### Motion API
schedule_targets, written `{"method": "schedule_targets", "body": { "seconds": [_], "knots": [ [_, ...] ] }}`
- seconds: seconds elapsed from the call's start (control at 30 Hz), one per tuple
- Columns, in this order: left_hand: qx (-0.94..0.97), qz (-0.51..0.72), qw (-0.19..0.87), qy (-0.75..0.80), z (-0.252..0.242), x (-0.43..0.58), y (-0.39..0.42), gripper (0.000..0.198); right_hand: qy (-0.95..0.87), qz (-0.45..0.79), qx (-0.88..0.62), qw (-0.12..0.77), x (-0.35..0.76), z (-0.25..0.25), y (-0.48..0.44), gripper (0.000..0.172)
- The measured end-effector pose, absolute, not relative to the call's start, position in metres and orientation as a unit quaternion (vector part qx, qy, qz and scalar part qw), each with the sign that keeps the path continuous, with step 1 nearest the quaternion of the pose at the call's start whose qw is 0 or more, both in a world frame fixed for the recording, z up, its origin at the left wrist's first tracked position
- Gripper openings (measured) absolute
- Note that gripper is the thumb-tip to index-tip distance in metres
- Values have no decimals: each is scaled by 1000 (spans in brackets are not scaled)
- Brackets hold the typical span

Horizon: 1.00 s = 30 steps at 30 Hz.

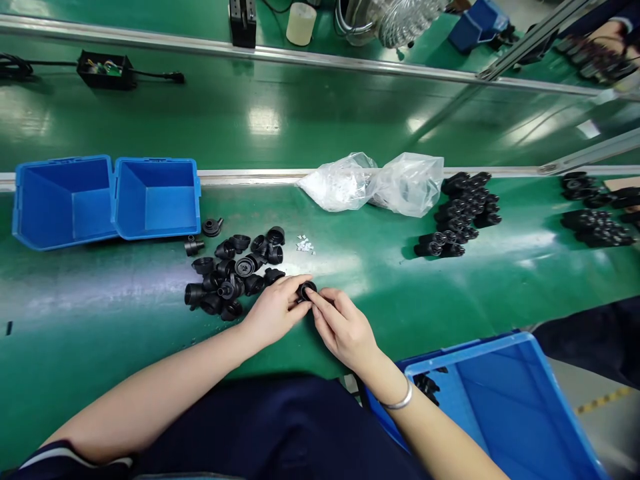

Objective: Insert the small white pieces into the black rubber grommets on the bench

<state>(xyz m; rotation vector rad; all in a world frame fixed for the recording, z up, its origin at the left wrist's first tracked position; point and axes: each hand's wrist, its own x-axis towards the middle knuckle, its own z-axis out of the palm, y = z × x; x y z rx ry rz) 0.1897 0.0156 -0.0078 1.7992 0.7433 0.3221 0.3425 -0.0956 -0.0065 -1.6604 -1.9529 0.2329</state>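
My left hand holds a small round black plastic fitting between thumb and fingers, its open end facing up. My right hand is curled, with the index fingertip at the fitting's opening. Whether those fingers also pinch something small is hidden. Left of my hands lies a loose pile of similar black plastic fittings, some with narrow spouts. Just beyond my hands is a little scatter of tiny white pieces on the green tabletop.
Two blue bins stand at the left. Clear plastic bags rest by the metal rail. Black parts stand in grouped rows to the right. A large blue crate sits below the table edge at lower right. Another person's hand shows at upper right.
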Motion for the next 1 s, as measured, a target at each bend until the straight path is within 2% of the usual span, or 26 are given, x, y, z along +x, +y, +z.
{"method": "schedule_targets", "body": {
  "seconds": [0.33,0.53,0.83,0.9,1.0],
  "knots": [
    [765,135,546,314,-7,189,16,43,-744,71,-620,238,344,-7,-97,61],
    [756,125,558,318,-4,190,16,44,-734,80,-618,269,348,-9,-101,64],
    [719,151,601,315,-10,189,14,46,-763,66,-622,165,347,7,-94,47],
    [698,163,628,304,-12,188,13,47,-745,92,-628,203,348,10,-94,46],
    [686,169,647,286,-14,188,12,40,-674,137,-658,306,348,11,-100,48]
  ]
}}
